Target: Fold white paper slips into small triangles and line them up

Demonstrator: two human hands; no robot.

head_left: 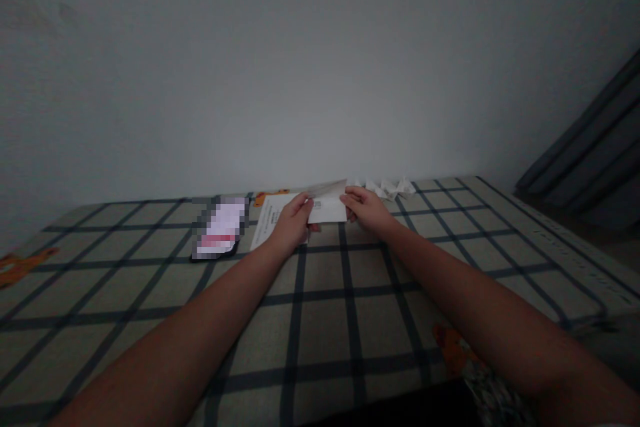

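Note:
A sheet of white paper (327,212), folded over and printed with a small square code, is held up just above the checked cloth. My left hand (294,219) pinches its left edge, thumb on top. On the opposite edge, my right hand (367,208) is closed with its fingertips on the paper. Beneath and left of my left hand lies a flat printed sheet (265,223). Several small folded white paper pieces (390,188) stand in a row behind my right hand, near the wall.
A phone (220,230) with a lit, blurred screen lies to the left on the checked cloth (320,320). A pale wall (320,67) rises directly behind the surface. Grey curtain folds (595,127) hang at the right.

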